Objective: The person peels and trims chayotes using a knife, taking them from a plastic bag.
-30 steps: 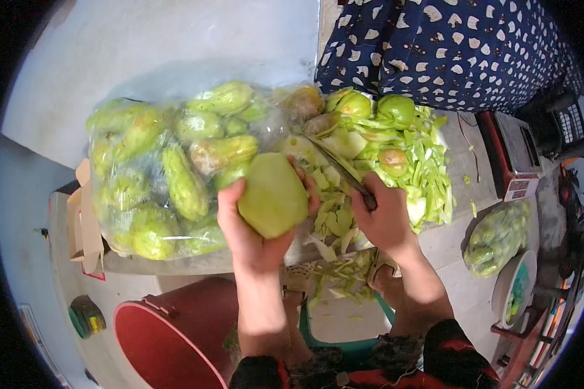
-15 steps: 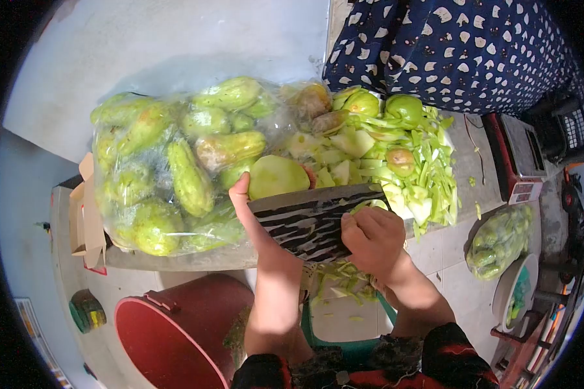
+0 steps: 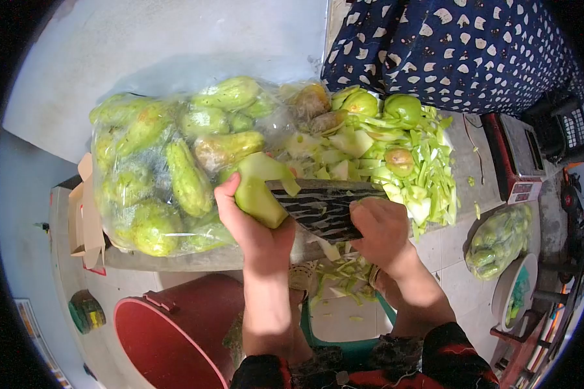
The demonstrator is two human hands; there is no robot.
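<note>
My left hand (image 3: 258, 241) is wrapped around a peeled green papaya (image 3: 256, 198) from below and the left, with its thumb along the left side. A wide cleaver (image 3: 324, 206), its blade streaked dark and silver, is held by my right hand (image 3: 379, 230). The handle is hidden in that fist. The blade's left end is against the papaya's right side, where a pale strip of flesh hangs over. Behind the blade lies a heap of pale green peelings and slices (image 3: 422, 175). To the left, whole green papayas (image 3: 188, 178) lie under clear plastic.
Below the work ledge stand a red bucket (image 3: 169, 343) and a green-rimmed container (image 3: 350, 347) with scraps over it. A red scale (image 3: 512, 162) sits at the right, near another bagged bunch of green fruit (image 3: 499, 243). Patterned dark blue cloth (image 3: 461, 52) borders the far side.
My left hand has tilted the papaya more upright and shifted slightly left. The cleaver has moved back from in front of the papaya to its right side, uncovering the fruit.
</note>
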